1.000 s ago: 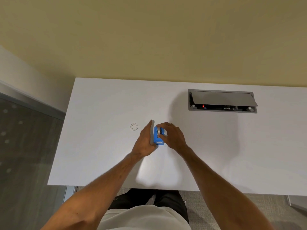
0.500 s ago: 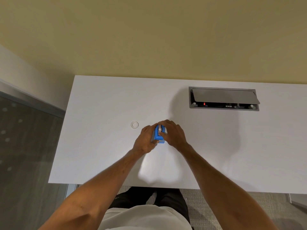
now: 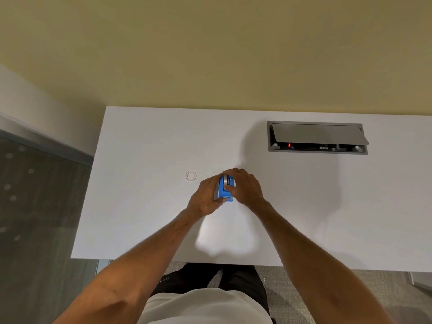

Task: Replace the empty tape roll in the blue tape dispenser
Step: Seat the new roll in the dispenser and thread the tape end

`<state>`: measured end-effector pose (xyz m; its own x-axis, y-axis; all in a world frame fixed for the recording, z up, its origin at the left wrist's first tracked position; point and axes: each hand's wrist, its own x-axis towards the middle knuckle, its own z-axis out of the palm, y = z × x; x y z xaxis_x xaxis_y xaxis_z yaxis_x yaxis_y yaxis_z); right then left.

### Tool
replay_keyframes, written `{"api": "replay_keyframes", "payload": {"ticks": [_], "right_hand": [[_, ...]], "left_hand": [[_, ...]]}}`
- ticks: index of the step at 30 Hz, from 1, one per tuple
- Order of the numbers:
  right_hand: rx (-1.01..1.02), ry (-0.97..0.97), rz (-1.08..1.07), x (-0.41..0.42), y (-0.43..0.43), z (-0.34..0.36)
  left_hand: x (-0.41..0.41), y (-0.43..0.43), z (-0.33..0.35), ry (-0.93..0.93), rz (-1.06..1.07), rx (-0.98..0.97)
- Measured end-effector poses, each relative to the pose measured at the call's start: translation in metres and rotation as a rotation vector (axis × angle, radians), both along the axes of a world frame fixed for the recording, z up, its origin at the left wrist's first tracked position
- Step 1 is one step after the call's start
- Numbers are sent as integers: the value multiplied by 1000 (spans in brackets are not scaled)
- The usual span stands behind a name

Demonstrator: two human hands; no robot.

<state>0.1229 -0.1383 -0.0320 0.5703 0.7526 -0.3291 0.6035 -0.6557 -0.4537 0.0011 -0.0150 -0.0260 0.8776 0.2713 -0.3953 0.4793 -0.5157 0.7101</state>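
The blue tape dispenser [image 3: 224, 191] stands on the white desk [image 3: 145, 206] near its middle. My left hand [image 3: 205, 197] grips the dispenser's left side, thumb curled at its near end. My right hand [image 3: 245, 187] reaches over its top, fingers pinching a grey roll part [image 3: 226, 180] seated in the dispenser. A clear tape roll [image 3: 191, 175] lies flat on the desk a little to the left of my hands.
An open cable box [image 3: 316, 137] with a raised grey lid is set into the desk at the back right. The desk ends at a yellow wall behind and a grey carpeted floor [image 3: 35, 218] on the left.
My left hand went from flat against the dispenser's side to curled round it. My right hand's fingers moved further over the top of the dispenser.
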Motion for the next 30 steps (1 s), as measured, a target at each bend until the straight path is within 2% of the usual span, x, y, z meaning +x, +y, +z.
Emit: {"api": "replay_keyframes", "payload": {"ticks": [21, 30], "right_hand": [[86, 120, -84, -1, -7, 1], [64, 71, -90, -5, -2, -4]], "left_hand": [[2, -2, -6, 15, 20, -24], [1, 0, -6, 21, 0, -11]]}}
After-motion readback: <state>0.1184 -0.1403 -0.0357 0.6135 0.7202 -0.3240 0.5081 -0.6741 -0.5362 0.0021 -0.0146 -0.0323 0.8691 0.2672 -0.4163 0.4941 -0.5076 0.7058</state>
